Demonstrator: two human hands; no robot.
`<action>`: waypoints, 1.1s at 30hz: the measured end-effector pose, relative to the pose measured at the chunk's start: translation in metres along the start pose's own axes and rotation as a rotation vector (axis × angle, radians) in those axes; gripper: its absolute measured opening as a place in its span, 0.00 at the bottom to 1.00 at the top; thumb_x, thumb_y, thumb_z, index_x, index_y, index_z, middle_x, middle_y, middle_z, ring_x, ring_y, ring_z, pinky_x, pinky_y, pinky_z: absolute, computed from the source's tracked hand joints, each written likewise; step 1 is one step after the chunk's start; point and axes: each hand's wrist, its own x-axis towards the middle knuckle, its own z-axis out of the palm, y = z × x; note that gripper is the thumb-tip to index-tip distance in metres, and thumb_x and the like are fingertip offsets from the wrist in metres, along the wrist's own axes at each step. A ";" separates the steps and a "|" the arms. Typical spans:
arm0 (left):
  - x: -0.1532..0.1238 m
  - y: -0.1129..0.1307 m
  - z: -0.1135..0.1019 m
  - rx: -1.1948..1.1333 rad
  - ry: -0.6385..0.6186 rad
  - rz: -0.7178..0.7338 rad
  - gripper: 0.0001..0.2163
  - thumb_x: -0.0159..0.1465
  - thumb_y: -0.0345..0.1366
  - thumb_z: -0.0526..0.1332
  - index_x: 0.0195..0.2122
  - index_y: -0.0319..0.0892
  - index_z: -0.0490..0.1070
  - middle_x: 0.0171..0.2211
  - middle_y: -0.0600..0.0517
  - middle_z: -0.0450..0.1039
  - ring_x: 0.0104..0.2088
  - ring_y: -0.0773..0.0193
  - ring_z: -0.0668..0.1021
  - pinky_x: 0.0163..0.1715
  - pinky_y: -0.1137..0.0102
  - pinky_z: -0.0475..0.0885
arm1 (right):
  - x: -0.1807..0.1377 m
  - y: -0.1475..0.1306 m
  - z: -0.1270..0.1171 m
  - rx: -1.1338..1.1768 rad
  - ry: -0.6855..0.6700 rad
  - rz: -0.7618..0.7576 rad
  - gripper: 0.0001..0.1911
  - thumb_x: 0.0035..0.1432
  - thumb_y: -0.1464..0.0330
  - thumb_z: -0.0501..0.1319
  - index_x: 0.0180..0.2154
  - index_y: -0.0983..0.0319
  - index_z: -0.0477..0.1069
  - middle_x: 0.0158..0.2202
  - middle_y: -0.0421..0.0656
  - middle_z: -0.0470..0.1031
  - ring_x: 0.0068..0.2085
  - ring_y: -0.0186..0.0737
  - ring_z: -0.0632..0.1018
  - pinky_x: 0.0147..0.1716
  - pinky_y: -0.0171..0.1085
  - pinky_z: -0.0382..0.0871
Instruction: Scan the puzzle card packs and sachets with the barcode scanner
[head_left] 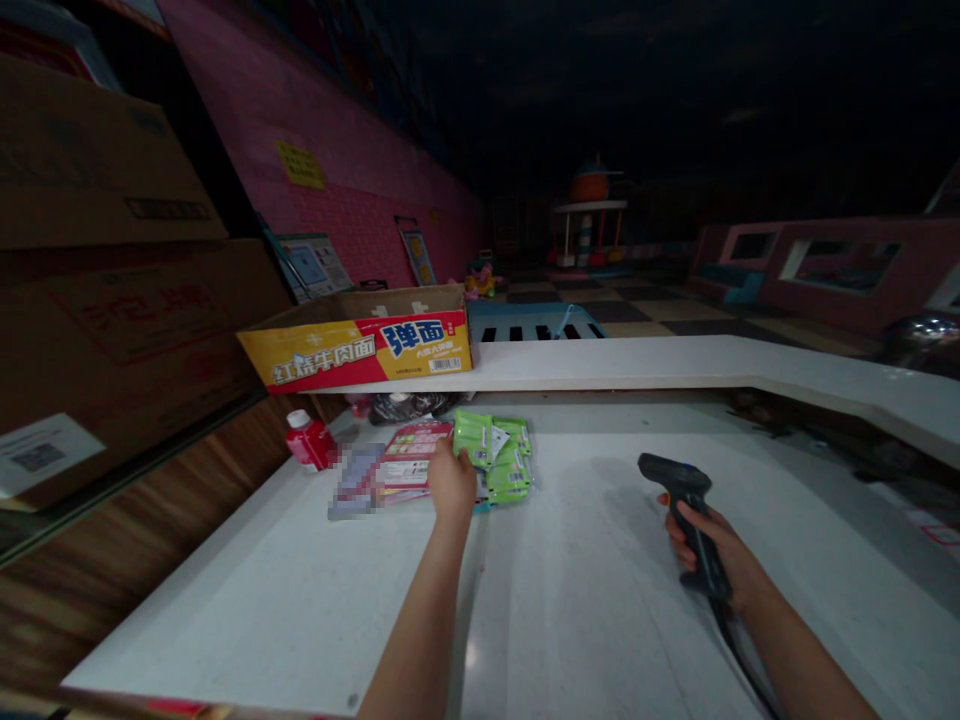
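My left hand (451, 482) reaches forward over the white counter (585, 590) and its fingers close on a green packet (474, 440) at the top of a small pile of green packets (510, 465). Just left of that hand lies a red and white printed packet (409, 462). My right hand (709, 555) grips a black handheld barcode scanner (679, 485) by its handle, the head pointing left toward the packets, its cable running down along my forearm.
A red bottle with a white cap (309, 440) stands at the counter's left edge. An open yellow and red cardboard box (367, 340) sits on the raised shelf (675, 362) behind. Large brown cartons (97, 240) are stacked at left. A dark bag (409, 405) lies under the shelf.
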 end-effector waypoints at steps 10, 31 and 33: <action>-0.018 0.009 -0.004 0.277 -0.057 0.330 0.13 0.65 0.34 0.54 0.48 0.41 0.73 0.52 0.38 0.69 0.53 0.47 0.71 0.52 0.56 0.67 | -0.001 -0.001 -0.001 -0.006 0.002 0.014 0.21 0.49 0.55 0.71 0.40 0.60 0.72 0.20 0.35 0.67 0.15 0.29 0.66 0.12 0.29 0.58; -0.018 -0.002 -0.009 0.265 -0.040 0.243 0.22 0.66 0.46 0.54 0.56 0.39 0.70 0.54 0.36 0.69 0.53 0.45 0.69 0.52 0.54 0.65 | 0.001 0.001 -0.003 0.003 -0.022 0.018 0.21 0.50 0.55 0.71 0.41 0.61 0.73 0.20 0.35 0.67 0.16 0.29 0.66 0.13 0.30 0.59; -0.018 0.002 -0.014 0.320 -0.037 0.179 0.22 0.65 0.45 0.56 0.56 0.38 0.69 0.49 0.37 0.71 0.50 0.44 0.70 0.48 0.55 0.66 | 0.000 0.000 -0.003 -0.001 -0.023 0.020 0.21 0.50 0.55 0.71 0.41 0.61 0.72 0.20 0.35 0.67 0.16 0.29 0.65 0.13 0.30 0.59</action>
